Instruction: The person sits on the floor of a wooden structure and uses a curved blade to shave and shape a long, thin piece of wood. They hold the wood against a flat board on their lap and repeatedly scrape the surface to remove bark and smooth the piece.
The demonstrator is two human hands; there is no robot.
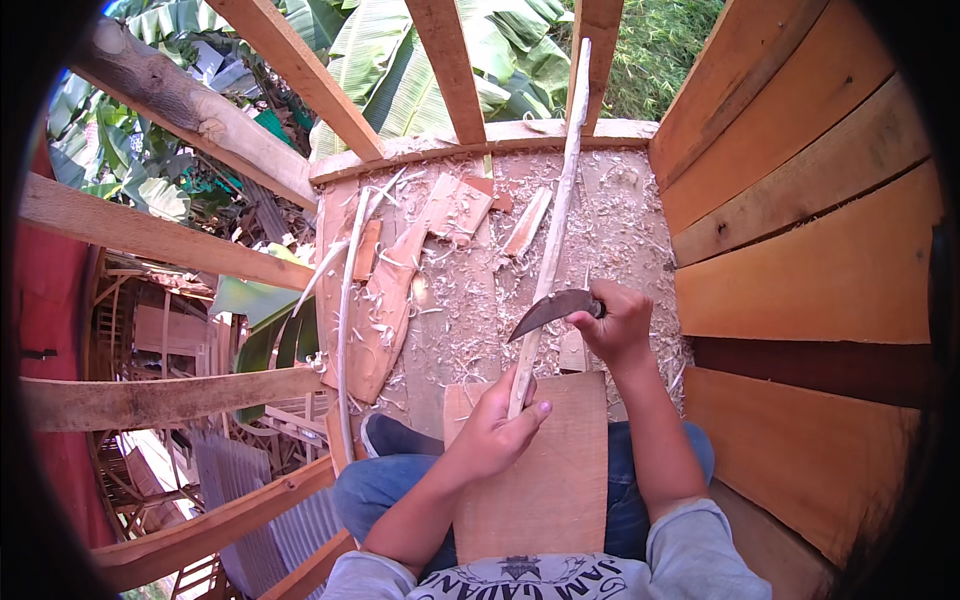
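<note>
A long, pale, peeled wooden stick slants up and away from my lap toward the far rail. My left hand is closed round its near end. In my right hand is a curved knife with a dark blade, its handle mostly hidden by my fingers. The blade lies across the stick, a short way beyond my left hand, and points left. A flat wooden board rests on my lap beneath the left hand.
Curled wood shavings litter the plank floor. Wood pieces and another thin pale stick lie to the left. A plank wall stands close on the right; wooden rails bound the left and far sides, with banana leaves beyond.
</note>
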